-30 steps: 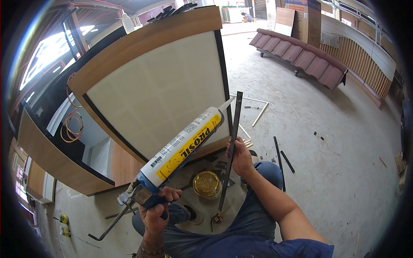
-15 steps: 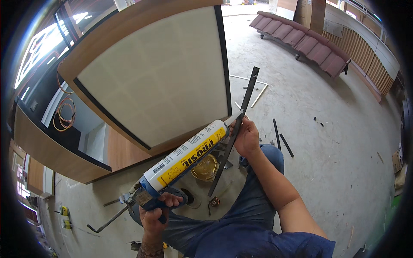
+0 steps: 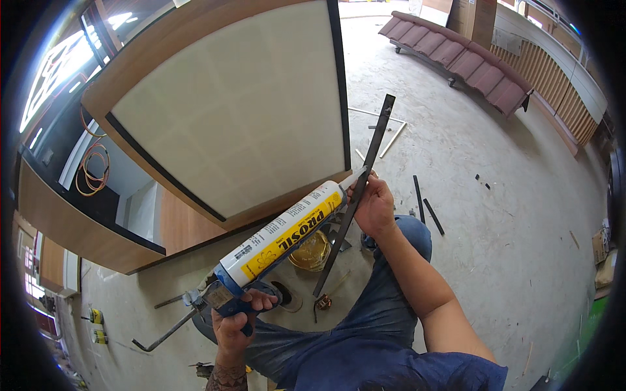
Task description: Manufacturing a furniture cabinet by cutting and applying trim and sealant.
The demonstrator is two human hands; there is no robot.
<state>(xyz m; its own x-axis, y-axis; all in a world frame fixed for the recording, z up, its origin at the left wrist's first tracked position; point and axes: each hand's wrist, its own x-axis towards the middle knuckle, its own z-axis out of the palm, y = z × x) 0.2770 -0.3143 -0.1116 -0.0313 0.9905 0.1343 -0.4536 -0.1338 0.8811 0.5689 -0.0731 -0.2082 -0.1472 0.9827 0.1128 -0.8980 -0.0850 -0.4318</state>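
My left hand (image 3: 241,319) is wrapped round the handle of a blue caulking gun (image 3: 225,296), low and left of centre. A white and yellow sealant tube (image 3: 283,234) lies in the gun, tilted up to the right. Its pale nozzle (image 3: 353,178) meets a long black strip (image 3: 358,189) near the strip's middle. My right hand (image 3: 375,207) grips that strip from behind and the right; some fingers are hidden behind it. The strip slants from upper right to lower left, in front of my knees.
A wooden cabinet with a pale panel (image 3: 235,117) stands close ahead on the left. Beneath the tube, a round gold tin (image 3: 310,251) sits on the floor. Black offcuts (image 3: 433,216) and a white frame piece (image 3: 394,139) lie to the right. A mauve padded bench (image 3: 456,55) stands farther back.
The nozzle has shifted very slightly up along the black strip. Both hands keep their grips, and the view has tilted a little.
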